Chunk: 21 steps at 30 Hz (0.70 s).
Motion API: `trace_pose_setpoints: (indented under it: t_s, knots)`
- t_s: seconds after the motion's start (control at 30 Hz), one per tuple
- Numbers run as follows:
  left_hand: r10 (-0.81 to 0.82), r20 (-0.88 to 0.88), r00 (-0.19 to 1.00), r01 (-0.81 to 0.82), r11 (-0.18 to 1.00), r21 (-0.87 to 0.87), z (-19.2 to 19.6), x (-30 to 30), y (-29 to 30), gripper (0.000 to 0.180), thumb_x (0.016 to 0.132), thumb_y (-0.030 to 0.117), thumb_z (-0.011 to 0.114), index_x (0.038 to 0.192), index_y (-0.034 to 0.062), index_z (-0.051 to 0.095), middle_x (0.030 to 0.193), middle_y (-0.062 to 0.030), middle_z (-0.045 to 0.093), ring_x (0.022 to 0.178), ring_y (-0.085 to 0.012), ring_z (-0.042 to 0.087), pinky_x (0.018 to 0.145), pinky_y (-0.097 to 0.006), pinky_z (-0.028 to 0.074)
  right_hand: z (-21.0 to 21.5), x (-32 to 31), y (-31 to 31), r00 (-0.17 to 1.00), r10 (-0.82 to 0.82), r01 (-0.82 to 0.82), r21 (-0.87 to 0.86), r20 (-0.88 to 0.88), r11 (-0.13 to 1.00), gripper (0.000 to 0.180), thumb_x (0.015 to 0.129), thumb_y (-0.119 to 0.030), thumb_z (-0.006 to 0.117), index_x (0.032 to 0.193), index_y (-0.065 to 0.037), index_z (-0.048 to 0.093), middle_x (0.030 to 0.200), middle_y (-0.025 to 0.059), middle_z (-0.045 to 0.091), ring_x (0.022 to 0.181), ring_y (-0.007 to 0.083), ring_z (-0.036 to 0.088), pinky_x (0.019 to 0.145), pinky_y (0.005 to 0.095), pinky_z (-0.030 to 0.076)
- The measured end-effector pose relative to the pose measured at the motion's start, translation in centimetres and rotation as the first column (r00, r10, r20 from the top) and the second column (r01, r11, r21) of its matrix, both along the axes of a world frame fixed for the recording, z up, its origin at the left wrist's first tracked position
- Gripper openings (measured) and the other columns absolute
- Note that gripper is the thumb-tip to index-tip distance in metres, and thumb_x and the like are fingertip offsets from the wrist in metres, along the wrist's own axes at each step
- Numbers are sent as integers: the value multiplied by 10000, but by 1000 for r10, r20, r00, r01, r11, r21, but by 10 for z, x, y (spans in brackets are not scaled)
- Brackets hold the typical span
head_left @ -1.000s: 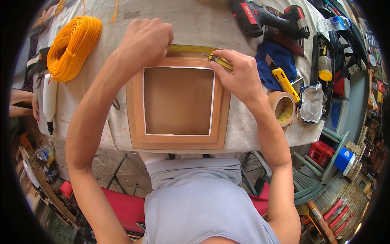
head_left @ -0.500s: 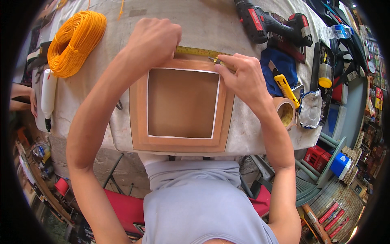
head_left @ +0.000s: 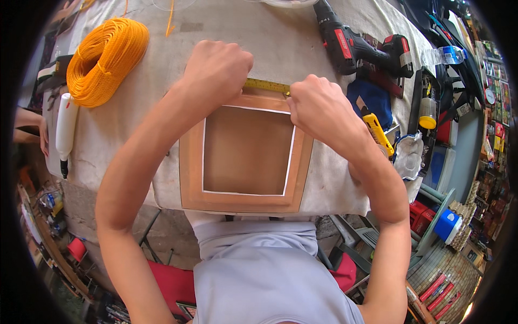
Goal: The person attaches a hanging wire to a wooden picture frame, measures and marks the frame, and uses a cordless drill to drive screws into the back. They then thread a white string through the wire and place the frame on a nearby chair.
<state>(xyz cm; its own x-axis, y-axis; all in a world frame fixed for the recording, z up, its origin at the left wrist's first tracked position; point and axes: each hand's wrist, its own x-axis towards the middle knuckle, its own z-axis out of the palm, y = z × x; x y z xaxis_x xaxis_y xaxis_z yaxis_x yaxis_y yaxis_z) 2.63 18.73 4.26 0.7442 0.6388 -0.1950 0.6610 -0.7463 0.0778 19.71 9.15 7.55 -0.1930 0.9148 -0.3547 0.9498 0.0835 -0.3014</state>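
Note:
A square brown frame (head_left: 193, 167), with a white-edged opening and a brown panel inside, lies at the table's near edge. Across its far side stretches the yellow blade of a tape measure (head_left: 268, 85). My left hand (head_left: 220, 69) is closed round the blade's left end, above the frame's far left corner; its grip hides the rest of the tape measure. At the far right corner, my right hand (head_left: 322, 105) is closed with bent fingers against the blade's other end. Its fingers cover whatever they hold; only a small dark bit shows at the tips.
Orange rope (head_left: 108, 62) and a white bottle (head_left: 66, 127) lie on the left. A cordless drill (head_left: 359, 46), a yellow utility knife (head_left: 377, 132), a blue cloth (head_left: 372, 100) and crumpled foil (head_left: 408, 156) are on the right. Another person's hand (head_left: 42, 129) shows at the left edge.
My right hand has turned over, its fingers curling inward; the small pointed piece it pinched no longer shows. Everything appears slightly lower in view. My right forearm now covers the tape roll.

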Motion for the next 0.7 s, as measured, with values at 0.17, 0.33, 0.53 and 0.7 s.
trace_pose_setpoints:
  t_s: [0.17,0.33,0.53,0.7]
  knots:
    - [8,71,997,-8,1000,0,-1,-3,-2,64,667,124,653,670,120,717,652,-115,652,670,-296,650,596,-387,500,3,-9,26,999,7,-4,-69,41,998,144,732,-76,573,727,52,638,739,266,620,729,450,622,688,478,529]
    - [31,43,999,-33,999,43,4,-2,-7,96,719,126,634,744,126,727,747,-102,699,752,-262,697,639,-378,532,-3,-16,37,991,13,-5,-61,136,998,158,681,-85,593,750,38,665,781,260,647,765,434,646,720,463,543]
    - [318,-21,948,-318,948,29,2,-7,-17,122,678,214,704,751,120,734,781,-93,706,767,-262,700,655,-364,541,-6,-17,10,979,-84,80,26,187,996,196,722,-137,617,817,11,705,818,245,663,799,409,659,736,457,540]
    - [256,96,962,-264,962,74,-5,-10,-15,180,673,278,738,753,117,734,759,-96,702,745,-270,697,670,-366,537,3,24,-22,953,-197,269,347,-229,898,252,805,-202,656,924,18,690,838,218,680,781,364,675,717,409,527]
